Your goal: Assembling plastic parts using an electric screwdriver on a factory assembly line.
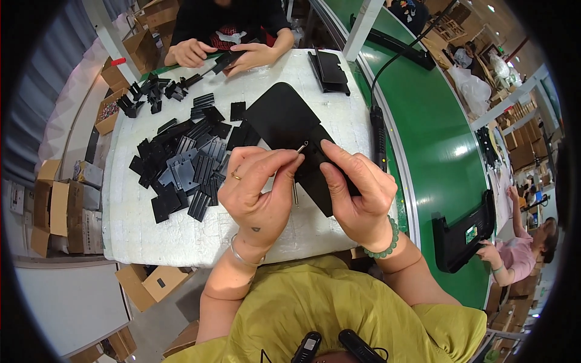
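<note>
Your left hand [257, 187] pinches a slim metal rod [295, 192] between the thumb and index fingertip, the other fingers curled in behind; the rod's upper end, with a small ring-like tip, stands just above the pinch, and its lower end points down toward you. Your right hand [366, 187] is just to the right, its thumb and index finger set apart with the tips over a black panel [281, 115]; you cannot tell from here whether they grip it. That panel lies in front of you, behind and between your 2 hands, its broad rounded end pointing away from you over the white tabletop [130, 199]. To your left is a loose pile of black plates [187, 163], with 1 greyer piece among them. Beyond it sit black brackets [154, 94]. Across from you, a co-worker [227, 30] holds a dark part [229, 60] in both hands. Near the table's far right corner lie black parts [330, 71], and a green conveyor [417, 121] runs along your right, carrying a black housing [445, 242].
</note>
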{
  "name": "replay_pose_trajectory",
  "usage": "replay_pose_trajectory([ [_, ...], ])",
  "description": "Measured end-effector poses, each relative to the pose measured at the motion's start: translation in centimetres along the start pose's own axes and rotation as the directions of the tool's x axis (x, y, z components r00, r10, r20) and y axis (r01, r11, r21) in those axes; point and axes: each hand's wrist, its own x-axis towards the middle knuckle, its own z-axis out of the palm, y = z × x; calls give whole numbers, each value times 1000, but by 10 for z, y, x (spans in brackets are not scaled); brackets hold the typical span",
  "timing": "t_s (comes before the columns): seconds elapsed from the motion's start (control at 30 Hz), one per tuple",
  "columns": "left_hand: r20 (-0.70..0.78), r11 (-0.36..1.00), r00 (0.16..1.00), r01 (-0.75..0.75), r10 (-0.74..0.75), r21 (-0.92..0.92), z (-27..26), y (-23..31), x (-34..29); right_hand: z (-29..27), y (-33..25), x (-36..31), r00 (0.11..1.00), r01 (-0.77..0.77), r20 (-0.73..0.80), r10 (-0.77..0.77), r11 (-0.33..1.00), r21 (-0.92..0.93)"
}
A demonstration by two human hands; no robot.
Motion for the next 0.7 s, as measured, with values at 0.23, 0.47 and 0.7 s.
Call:
replay_pose_trajectory([
  [0.23,4,1000,1000,-10,10,-10,6,3,1,0,3,-4,1000,-9,-4,9,1000,13],
  [0.47,48,997,998,-42,39,68,6,4,0,0,5,-8,998,-51,24,51,998,20],
  [0.7,113,977,984,-155,139,146,5,1,-2,0,4,-9,997,-57,54,57,998,-1],
])
